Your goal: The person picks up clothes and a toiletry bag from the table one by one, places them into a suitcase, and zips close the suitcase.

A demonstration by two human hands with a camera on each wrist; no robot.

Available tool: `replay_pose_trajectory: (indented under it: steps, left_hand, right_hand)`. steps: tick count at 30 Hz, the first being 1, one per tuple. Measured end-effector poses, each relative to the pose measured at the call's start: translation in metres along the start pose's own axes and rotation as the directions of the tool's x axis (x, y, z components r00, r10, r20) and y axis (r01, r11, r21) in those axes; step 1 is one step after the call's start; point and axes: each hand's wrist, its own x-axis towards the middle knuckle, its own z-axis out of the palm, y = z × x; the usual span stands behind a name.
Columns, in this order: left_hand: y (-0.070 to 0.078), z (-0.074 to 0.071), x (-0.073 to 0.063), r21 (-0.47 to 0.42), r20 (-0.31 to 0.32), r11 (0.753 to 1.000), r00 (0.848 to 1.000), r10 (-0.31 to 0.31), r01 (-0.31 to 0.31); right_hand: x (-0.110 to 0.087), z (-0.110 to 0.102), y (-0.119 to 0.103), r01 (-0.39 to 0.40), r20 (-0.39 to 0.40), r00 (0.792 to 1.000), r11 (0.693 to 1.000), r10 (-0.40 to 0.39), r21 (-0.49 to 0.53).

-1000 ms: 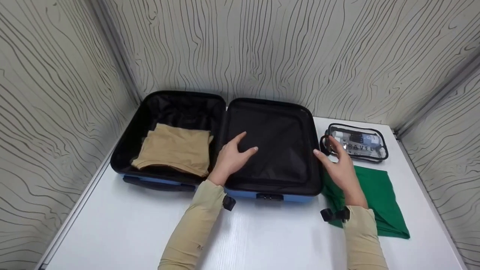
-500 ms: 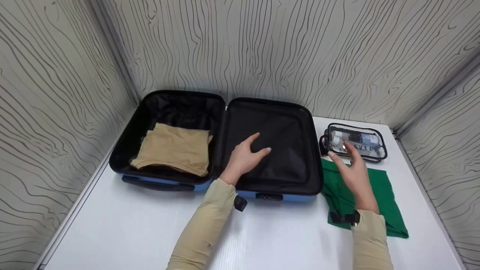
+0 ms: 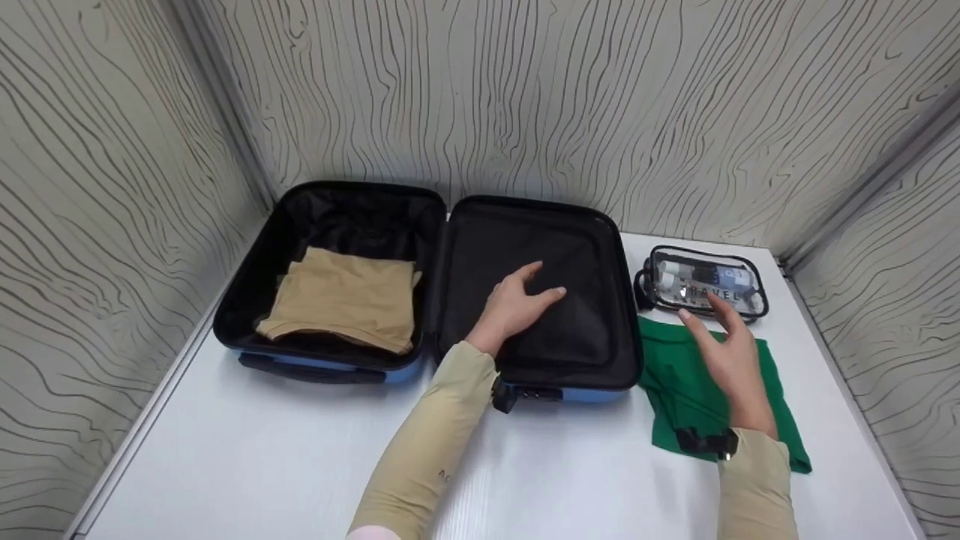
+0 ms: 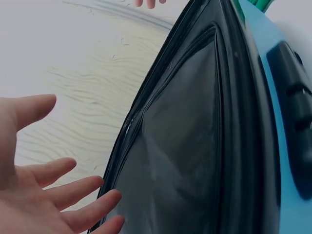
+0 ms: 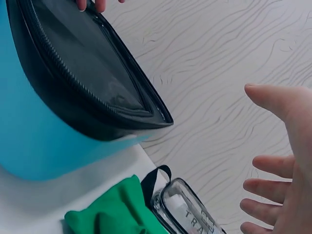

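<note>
A blue suitcase (image 3: 596, 395) with black lining lies spread on the white table, both halves facing up. Tan folded clothing (image 3: 341, 296) fills the front of its left half. Above the right half's black zippered panel (image 3: 559, 232) hovers my left hand (image 3: 517, 304), fingers spread and holding nothing. My right hand (image 3: 731, 360) is over the green folded cloth (image 3: 675, 405), fingers apart and holding nothing. Just beyond its fingertips sits a clear travel pouch (image 3: 709, 281) with black trim and small bottles inside. In the right wrist view the pouch's black loop (image 5: 156, 178) shows beside the cloth.
Patterned wall panels (image 3: 510, 97) enclose the table at the back and both sides. The white table (image 3: 247, 457) extends in front of the suitcase. A black carry handle (image 3: 311, 369) juts from the left half's front, and a combination lock (image 3: 531, 394) sits on the right half's front.
Both hands have shifted right: the left further over the suitcase's right half, the right away from the suitcase edge to above the green cloth. The suitcase, clothing and pouch stay put.
</note>
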Motion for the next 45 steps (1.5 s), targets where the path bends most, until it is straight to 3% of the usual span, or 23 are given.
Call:
replay_pose_trajectory:
  steps: [8,17,30,45]
  left_hand:
    - [0.006,0.016,0.005,0.061,0.009,0.998,1.0,-0.002,0.001]
    - [0.017,0.029,0.006,0.052,0.02,0.998,1.0,-0.022,0.021]
    - [0.031,0.065,-0.001,0.036,0.029,0.999,0.999,-0.021,0.02]
    - [0.05,0.091,0.007,-0.023,0.043,0.999,0.999,-0.022,0.023]
  right_hand:
    - [-0.005,-0.005,0.013,-0.051,0.0,0.999,0.999,0.051,-0.01]
    - [-0.009,-0.016,0.025,-0.14,-0.039,0.989,0.99,0.139,-0.03]
    - [-0.012,-0.033,0.036,-0.264,-0.075,0.962,0.964,0.262,-0.033]
    - [-0.017,-0.045,0.049,-0.339,-0.071,0.939,0.941,0.337,-0.022]
